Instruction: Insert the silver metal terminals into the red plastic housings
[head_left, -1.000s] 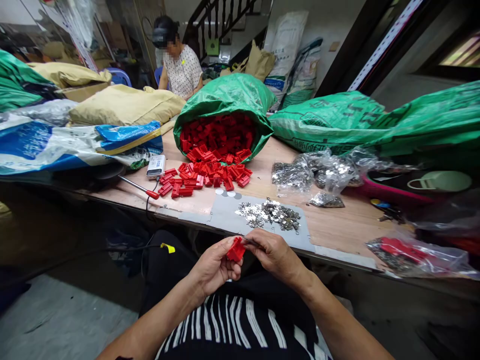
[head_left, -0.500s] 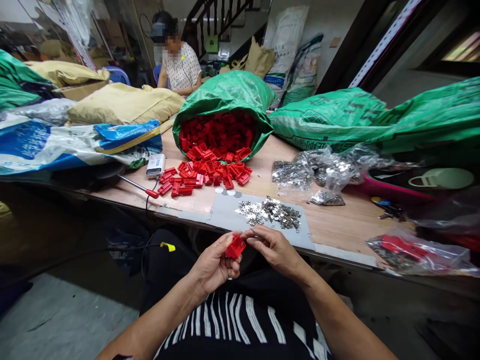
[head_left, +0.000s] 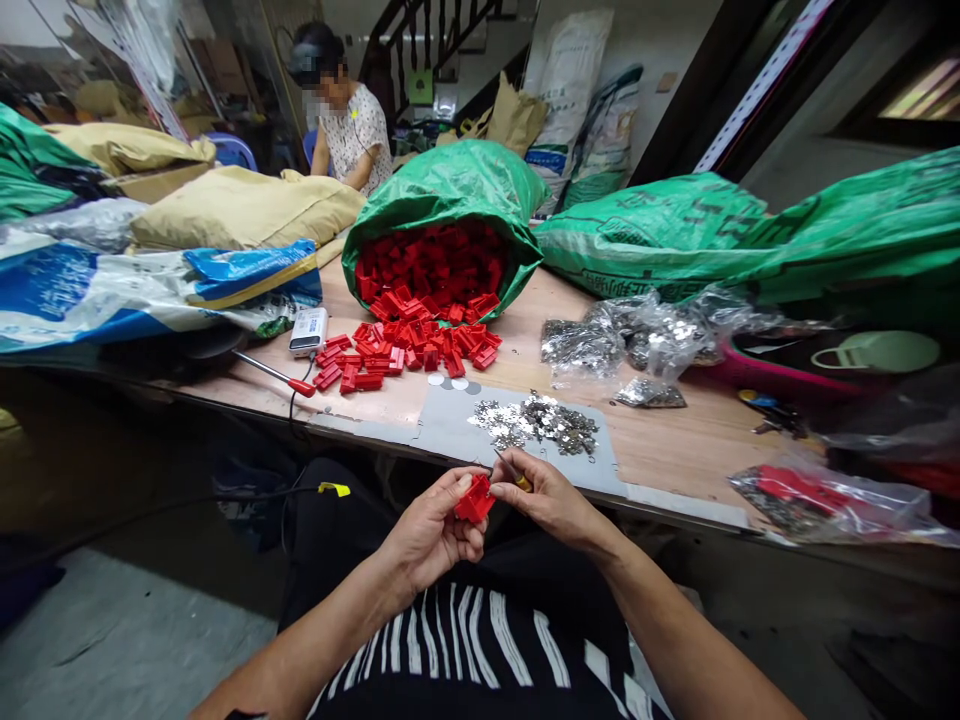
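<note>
My left hand [head_left: 439, 525] grips a small red plastic piece [head_left: 473, 498] between thumb and fingers, just in front of the table edge. Close by on its right, my right hand [head_left: 551, 500] is closed round a slim pointed tool with a yellow handle [head_left: 520, 481]. The tool's thin tip points up and to the left, and the fingertips are at the red piece's right side. Whether they touch it, or hold a small part as well, I cannot tell. Just beyond the hands, small silvery metal parts [head_left: 536, 420] lie heaped on a grey mat [head_left: 442, 425].
A green sack [head_left: 457, 180] spills red pieces [head_left: 390, 355] onto the table. A white device [head_left: 308, 332] and a red-handled rod [head_left: 277, 374] lie left. Plastic bags of metal parts [head_left: 585, 345] lie right, near a pink tray [head_left: 787, 385]. Another person [head_left: 352, 130] sits across the table.
The pointed tool with the yellow handle now shows in my right hand, its tip upward. Both hands stay close together at the red piece, which has turned slightly.
</note>
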